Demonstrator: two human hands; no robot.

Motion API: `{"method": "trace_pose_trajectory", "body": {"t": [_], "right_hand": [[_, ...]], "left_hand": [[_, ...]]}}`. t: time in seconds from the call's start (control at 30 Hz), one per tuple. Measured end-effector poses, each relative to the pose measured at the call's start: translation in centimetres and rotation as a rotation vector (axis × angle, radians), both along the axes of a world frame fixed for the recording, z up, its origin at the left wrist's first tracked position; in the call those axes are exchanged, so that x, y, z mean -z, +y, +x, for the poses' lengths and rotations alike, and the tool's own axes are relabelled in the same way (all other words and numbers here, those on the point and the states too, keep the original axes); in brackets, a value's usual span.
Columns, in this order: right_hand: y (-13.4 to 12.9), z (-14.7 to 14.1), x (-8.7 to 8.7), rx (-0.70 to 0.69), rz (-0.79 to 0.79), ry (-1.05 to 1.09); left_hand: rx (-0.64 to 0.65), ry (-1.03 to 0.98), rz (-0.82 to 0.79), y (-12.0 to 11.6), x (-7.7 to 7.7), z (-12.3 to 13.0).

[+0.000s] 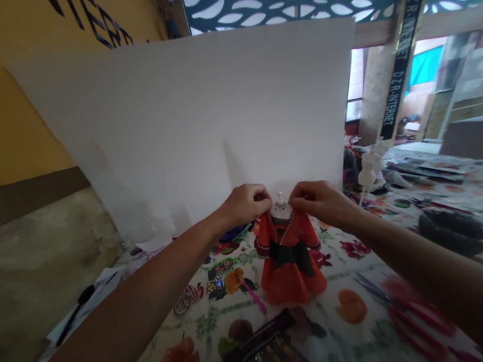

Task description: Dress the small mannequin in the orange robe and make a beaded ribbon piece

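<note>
Arms [109,328] extended, left hand [245,206], right hand [322,205] pinching dress [290,264]

a craft workshop, shown by a miniature red dress [291,267], red-handled scissors [419,324] and a floral tablecloth [341,272].

Red-handled scissors [416,300] lie on the floral tablecloth [349,267].

The doll-sized dress [292,282] is orange-red with a dark green middle (white-beaded edges), the tablecloth [351,276] white with flowers.
</note>
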State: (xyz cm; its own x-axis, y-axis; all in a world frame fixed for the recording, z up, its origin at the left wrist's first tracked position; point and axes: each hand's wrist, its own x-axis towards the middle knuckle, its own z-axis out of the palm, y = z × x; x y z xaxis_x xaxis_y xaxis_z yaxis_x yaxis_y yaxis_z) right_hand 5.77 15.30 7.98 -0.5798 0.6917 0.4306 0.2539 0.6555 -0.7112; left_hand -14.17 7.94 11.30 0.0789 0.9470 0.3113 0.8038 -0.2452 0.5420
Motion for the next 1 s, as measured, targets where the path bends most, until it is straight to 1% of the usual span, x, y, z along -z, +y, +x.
{"method": "trace_pose_trajectory", "body": {"t": [0.37, 0.6, 0.87, 1.0], "right_hand": [[-0.2, -0.3, -0.1, -0.024, -0.007, -0.013], [-0.3, -0.6, 0.1, 0.024, 0.089, -0.015], [0.2, -1.0, 0.1, 0.105, 0.134, 0.001], [0.2, -0.8, 0.0, 0.086, 0.138, -0.011]], "left_hand": [[-0.020, -0.020, -0.004, -0.1, 0.0, 0.1], [-0.051, -0.050, -0.030, 0.3, 0.4, 0.1], [-0.094, -0.010, -0.003, 0.9, 0.0, 0.7], [-0.107, -0.003, 0.019, 0.8, 0.3, 0.9]]}}
